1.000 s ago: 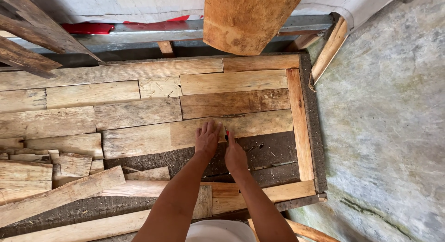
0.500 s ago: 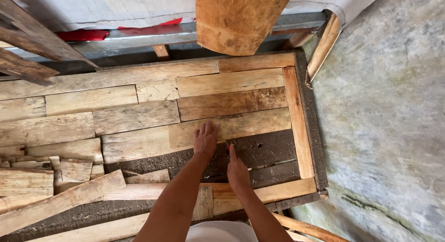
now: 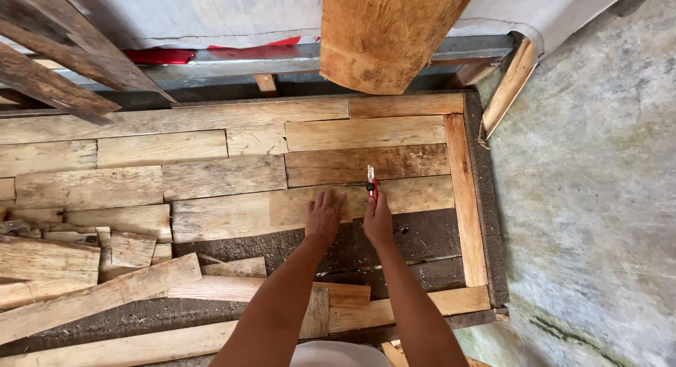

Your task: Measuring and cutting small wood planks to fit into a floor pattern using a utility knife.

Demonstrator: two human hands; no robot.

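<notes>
Head view: right hand (image 3: 378, 221) has its grip closed around a small red cutter (image 3: 371, 182), tip on the pale plank (image 3: 296, 211) in the wooden panel (image 3: 456, 191). Left hand (image 3: 324, 217) lies flat on that plank just beside, fingers spread, holding nothing. Loose boards (image 3: 98, 296) lie stacked at lower left.

Soft, even daylight, bright overall; shadows faint. Focus sharp at centre; the top corners perhaps bend slightly; no glare.

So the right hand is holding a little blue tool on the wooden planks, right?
Not quite: the tool is red, not blue. The head view shows the right hand holding it on the wooden planks.
</notes>
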